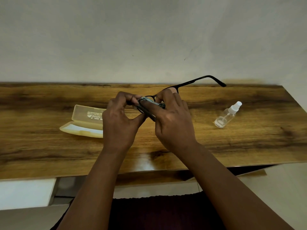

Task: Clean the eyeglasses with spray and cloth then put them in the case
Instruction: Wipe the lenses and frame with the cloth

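Black-framed eyeglasses (196, 81) are held above the wooden table (232, 143), one temple arm sticking out to the upper right. My right hand (172, 118) grips the frame near its right lens. My left hand (119, 120) pinches a small grey-blue cloth (147, 101) against the left lens; the lens is mostly hidden by cloth and fingers. A pale yellow glasses case (83, 123) lies open on the table to the left, partly behind my left hand. A clear spray bottle (227, 115) with a white nozzle lies on its side at the right.
A plain pale wall (149, 39) rises directly behind the table's far edge. The table's right end shows at the far right. Below the near edge are a white surface (25, 193) at the left and dark fabric in the bottom centre.
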